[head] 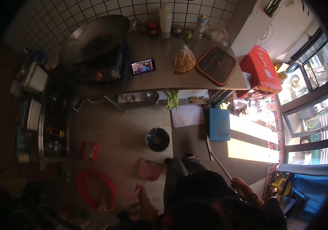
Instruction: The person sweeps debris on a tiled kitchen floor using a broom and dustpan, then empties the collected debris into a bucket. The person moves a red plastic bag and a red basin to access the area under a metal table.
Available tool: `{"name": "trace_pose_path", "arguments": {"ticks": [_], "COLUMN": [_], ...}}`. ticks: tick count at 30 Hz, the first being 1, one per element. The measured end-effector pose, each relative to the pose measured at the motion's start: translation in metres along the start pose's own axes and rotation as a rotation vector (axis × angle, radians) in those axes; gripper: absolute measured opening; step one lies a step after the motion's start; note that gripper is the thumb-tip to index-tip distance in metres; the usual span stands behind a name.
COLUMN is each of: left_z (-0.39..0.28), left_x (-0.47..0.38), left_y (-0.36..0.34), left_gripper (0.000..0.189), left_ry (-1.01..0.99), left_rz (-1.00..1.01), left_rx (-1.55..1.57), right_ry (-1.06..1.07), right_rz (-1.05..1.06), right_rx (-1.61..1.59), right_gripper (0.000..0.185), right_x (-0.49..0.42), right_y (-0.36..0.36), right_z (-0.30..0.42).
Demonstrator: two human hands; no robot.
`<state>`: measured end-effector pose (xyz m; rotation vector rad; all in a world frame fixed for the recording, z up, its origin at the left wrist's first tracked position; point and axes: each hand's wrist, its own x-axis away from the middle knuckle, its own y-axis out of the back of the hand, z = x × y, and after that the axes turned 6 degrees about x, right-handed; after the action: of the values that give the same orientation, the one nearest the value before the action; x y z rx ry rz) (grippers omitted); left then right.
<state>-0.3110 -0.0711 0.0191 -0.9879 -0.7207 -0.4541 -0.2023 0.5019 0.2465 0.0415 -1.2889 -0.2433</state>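
My left hand (144, 197), at the lower middle, grips the thin handle of a pink dustpan (149, 170). The pan lies at floor level beside my legs, just below a round bin with a dark liner (157, 140). On the other side of my body my right hand (241, 187) is closed around the pale stick of a long-handled broom or squeegee (222, 166). Its narrow, light head (209, 148) rests near the floor, close to a blue box-like stand (219, 124). What the pan holds is too dim to tell.
A steel counter (158, 79) carries a wok (95, 40), a phone (143, 66), a bagged food (184, 60) and a square hot plate (218, 65). A red basin (80, 187) and red packet (89, 151) sit left. Below the counter hangs a green cloth (172, 99). A blue chair (310, 184) stands right.
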Motion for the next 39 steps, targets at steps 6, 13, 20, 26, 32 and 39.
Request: {"name": "trace_pose_path", "arguments": {"ticks": [6,13,20,26,32,39], "left_z": [-0.016,-0.023,-0.022,-0.005,0.057,0.176], "left_x": [0.034,0.065,0.071,0.070,0.041,-0.028], "left_y": [-0.015,0.004,0.012,0.016,0.050,0.101], "left_gripper": [0.012,0.017,0.023,0.028,0.034,0.025], "left_ry": [-0.225,-0.395,-0.445,-0.442,-0.315,0.381], "left_rz": [-0.203,-0.520,-0.657,-0.739,-0.821,-0.360], "left_rx": [-0.087,-0.401,-0.549,-0.694,-0.940,-1.217], "right_ry": [-0.041,0.054,-0.051,-0.054,-0.068,-0.027], "right_rz": [-0.066,-0.027,-0.099,-0.112,-0.112,-0.159], "right_rx": [0.056,0.149,0.191,0.162,0.368,-0.087], "right_gripper": [0.019,0.015,0.033,0.030,0.017,0.021], "right_x": [0.010,-0.012,-0.007,-0.012,-0.044,-0.050], "right_y": [-0.025,-0.006,0.006,0.028,0.068,0.097], "right_z": [0.003,-0.034,-0.052,-0.066,-0.118,-0.169]}}
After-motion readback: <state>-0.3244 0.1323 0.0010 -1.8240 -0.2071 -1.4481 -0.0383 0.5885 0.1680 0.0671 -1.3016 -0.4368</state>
